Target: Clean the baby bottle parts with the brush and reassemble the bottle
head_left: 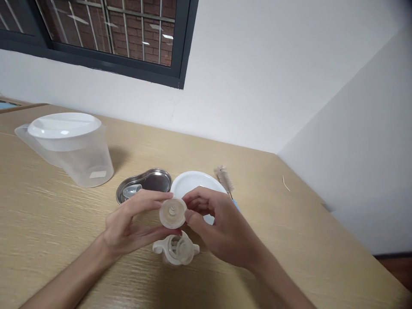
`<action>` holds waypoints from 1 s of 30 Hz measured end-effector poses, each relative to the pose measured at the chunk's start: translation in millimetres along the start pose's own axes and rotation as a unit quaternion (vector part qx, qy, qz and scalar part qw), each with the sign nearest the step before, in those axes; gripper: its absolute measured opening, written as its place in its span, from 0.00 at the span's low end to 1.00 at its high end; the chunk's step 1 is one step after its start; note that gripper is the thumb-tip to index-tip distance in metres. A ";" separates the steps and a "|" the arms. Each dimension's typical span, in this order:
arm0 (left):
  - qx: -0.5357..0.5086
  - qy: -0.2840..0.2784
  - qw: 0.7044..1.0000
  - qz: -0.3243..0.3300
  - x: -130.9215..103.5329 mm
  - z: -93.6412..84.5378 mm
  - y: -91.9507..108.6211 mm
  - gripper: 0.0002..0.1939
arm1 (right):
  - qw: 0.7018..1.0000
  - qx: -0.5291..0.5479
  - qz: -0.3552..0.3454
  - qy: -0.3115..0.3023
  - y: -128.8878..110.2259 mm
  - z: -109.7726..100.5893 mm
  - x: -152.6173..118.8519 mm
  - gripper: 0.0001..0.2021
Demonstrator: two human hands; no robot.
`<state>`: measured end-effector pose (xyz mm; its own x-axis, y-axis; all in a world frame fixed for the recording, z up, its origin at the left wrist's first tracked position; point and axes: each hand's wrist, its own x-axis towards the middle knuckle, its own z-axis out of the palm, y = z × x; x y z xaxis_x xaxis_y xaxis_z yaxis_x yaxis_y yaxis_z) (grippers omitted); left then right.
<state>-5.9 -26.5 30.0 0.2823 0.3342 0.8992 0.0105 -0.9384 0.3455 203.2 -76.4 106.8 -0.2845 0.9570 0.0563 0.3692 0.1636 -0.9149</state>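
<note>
Between my two hands is a round, translucent bottle nipple (pixel 173 213), its flat circular side facing me with a small nub at the centre. My left hand (pixel 133 221) pinches it with fingers above and below. On its right edge, the thumb and fingers of my right hand (pixel 215 223) are closed. Just below stands a baby bottle (pixel 175 251) with white side handles, and a round translucent piece rests over part of its mouth. Behind my left hand, a clear cap (pixel 131 190) lies in a metal kidney tray (pixel 161 182).
A white plate (pixel 189 182) sits behind my hands, partly hidden. A bottle brush (pixel 224 178) lies at its right side. The lidded plastic pitcher (pixel 77 150) stands at the left. A thin pale strip (pixel 285 183) lies at the right. Wall and window rise behind the table.
</note>
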 end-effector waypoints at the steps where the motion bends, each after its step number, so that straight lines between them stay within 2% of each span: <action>1: -0.010 0.006 1.000 0.002 0.1 0.6 -0.6 0.41 | 1.000 0.002 0.006 0.000 -0.6 -0.9 0.1 0.04; 7: -0.032 0.011 0.999 0.000 -1.6 3.2 -3.8 0.43 | 0.998 0.045 0.040 -0.010 -0.5 -1.0 1.5 0.06; 10: -0.014 0.016 1.000 0.008 -1.4 3.1 -2.4 0.43 | 0.998 0.038 0.044 -0.007 -0.3 0.9 1.8 0.03; 13: 0.024 0.002 0.999 0.029 -0.5 2.2 -0.8 0.43 | 0.999 0.009 0.032 0.003 1.0 3.2 1.8 0.04; 18: 0.053 -0.027 0.998 0.027 2.1 2.1 1.8 0.35 | 0.998 -0.040 0.029 0.025 5.2 6.9 0.8 0.05; 21: 0.047 -0.030 0.998 0.019 3.4 3.2 3.9 0.32 | 0.999 -0.037 0.021 0.017 4.3 5.7 0.3 0.04; 26: 0.046 0.001 0.998 0.036 2.8 4.2 2.8 0.41 | 1.000 0.000 0.019 -0.018 -2.3 -1.3 -0.4 0.03; 30: 0.039 0.021 0.998 0.035 2.2 4.2 -0.3 0.43 | 0.999 0.009 0.038 -0.026 -3.3 -3.8 -0.4 0.03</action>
<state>-1.2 -25.9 30.8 0.2453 0.2703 0.9310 0.0676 -0.9628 0.2617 205.4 -76.5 111.4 -0.3011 0.9530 -0.0340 0.3757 0.0858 -0.9228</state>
